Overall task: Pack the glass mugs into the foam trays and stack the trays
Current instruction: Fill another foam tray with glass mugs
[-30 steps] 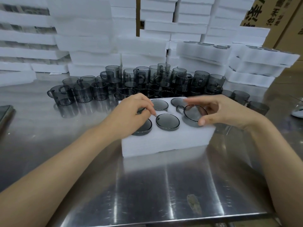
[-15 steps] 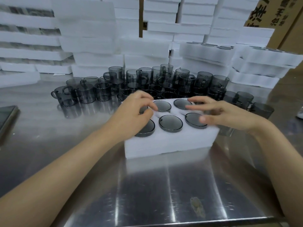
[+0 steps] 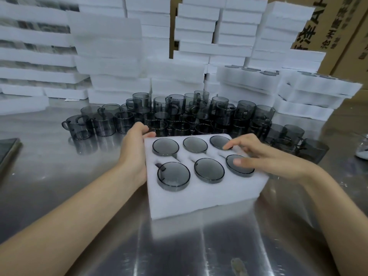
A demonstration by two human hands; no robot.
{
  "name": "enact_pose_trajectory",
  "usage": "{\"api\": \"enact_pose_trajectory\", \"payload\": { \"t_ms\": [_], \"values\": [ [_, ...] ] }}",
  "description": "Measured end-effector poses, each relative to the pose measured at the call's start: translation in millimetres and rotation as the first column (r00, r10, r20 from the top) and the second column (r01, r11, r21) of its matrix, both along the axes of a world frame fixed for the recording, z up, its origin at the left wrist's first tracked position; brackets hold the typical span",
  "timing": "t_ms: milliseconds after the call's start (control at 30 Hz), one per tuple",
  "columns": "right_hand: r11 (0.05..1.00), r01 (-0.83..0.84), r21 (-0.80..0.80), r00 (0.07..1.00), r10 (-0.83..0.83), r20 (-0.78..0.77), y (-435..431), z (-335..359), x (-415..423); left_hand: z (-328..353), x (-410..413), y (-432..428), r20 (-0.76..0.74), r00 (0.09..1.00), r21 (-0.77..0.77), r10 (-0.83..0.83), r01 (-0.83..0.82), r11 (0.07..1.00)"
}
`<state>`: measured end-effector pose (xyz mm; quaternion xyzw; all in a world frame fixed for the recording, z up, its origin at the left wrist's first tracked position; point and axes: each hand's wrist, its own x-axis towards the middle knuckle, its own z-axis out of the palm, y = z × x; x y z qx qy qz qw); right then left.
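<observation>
A white foam tray (image 3: pixel 199 198) sits on the steel table (image 3: pixel 199 248) in front of me. Several smoky grey glass mugs (image 3: pixel 173 174) fill its holes, bottoms up. My left hand (image 3: pixel 133 152) grips the tray's left side, with the fingers curled round its far left corner. My right hand (image 3: pixel 264 156) rests flat on the right end of the tray. Its thumb presses the near right mug (image 3: pixel 242 166) and its fingers touch the far right mug. Many loose mugs (image 3: pixel 199 114) stand in a crowd just behind the tray.
Tall stacks of foam trays (image 3: pixel 111 56) wall off the back. Packed trays (image 3: pixel 249 80) are piled at the back right, beside cardboard boxes (image 3: pixel 338 26). A dark flat phone (image 3: pixel 8 150) lies at the left edge. A white object (image 3: pixel 362 152) sits at the far right.
My left hand moved off the top of the tray to grip its left side. My right hand pressed the last mug down into its hole and stays on it.
</observation>
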<state>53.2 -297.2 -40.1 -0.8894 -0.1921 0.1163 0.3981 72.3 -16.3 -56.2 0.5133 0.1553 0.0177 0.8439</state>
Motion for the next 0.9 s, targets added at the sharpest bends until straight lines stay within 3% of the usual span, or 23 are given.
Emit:
{"api": "enact_pose_trajectory", "payload": {
  "t_ms": [100, 200, 400, 533, 733, 800, 900],
  "values": [
    [0.988, 0.009, 0.157, 1.000, -0.009, 0.002, -1, 0, 0, 0, 1, 2, 0.073, 0.997, -0.041, 0.024, -0.021, 0.999],
    [0.927, 0.114, 0.358, 0.990, -0.074, -0.123, -8, -4, 6, 1, 4, 2, 0.145, 0.988, -0.106, 0.058, -0.042, 0.994],
    [0.969, 0.035, 0.246, 0.984, 0.010, -0.180, -13, -5, 6, 1, 3, 1, 0.203, 0.964, -0.248, 0.170, -0.117, 0.962],
    [0.902, 0.010, 0.433, 0.964, 0.106, -0.245, -12, -5, 2, 5, 4, 4, 0.247, 0.942, -0.348, 0.227, -0.132, 0.928],
    [0.763, -0.017, 0.647, 0.993, -0.065, 0.102, 7, -3, 1, 3, 15, 15, 0.216, 0.931, -0.498, 0.294, -0.154, 0.853],
    [0.676, 0.003, 0.737, 0.983, -0.139, 0.123, 11, 5, 2, -4, 22, 16, 0.238, 0.931, -0.466, 0.277, -0.141, 0.873],
    [0.504, 0.032, 0.863, 0.938, -0.313, 0.148, 10, 26, 4, -21, 28, 10, 0.323, 0.933, -0.071, 0.161, -0.146, 0.987]
  ]
}}
